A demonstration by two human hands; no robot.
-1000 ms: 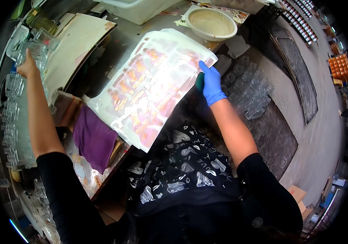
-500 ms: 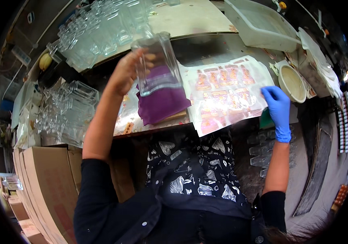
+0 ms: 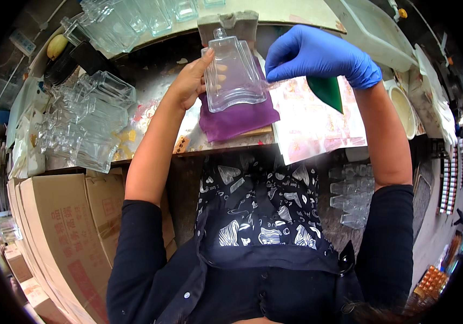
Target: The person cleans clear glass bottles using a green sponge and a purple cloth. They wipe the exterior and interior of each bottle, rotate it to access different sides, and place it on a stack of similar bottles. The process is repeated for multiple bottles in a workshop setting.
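Observation:
My bare left hand (image 3: pixel 192 80) grips a clear glass bottle (image 3: pixel 235 75) by its left side. The bottle leans over a folded purple cloth (image 3: pixel 237 120), its narrow neck pointing away from me. At the bottle's right edge is my right hand (image 3: pixel 318 56) in a blue glove, thumb and forefinger pinched together. Whether anything thin sits in that pinch is too small to tell. A green flat scraper (image 3: pixel 326 93) juts out below the gloved palm, held by the hidden fingers. Beneath lie sheets of reddish printed decals (image 3: pixel 318 127).
Clear bottles (image 3: pixel 88 116) lie piled at the left, and more bottles (image 3: pixel 128 21) stand at the back. A white tub (image 3: pixel 374 32) and a round bowl (image 3: pixel 402 110) are on the right. Cardboard boxes (image 3: pixel 64 227) stand below the table at the left.
My left hand has brought the bottle lower and to the right over the purple cloth. My right hand has moved up and left from the sheets to the bottle, carrying the green scraper.

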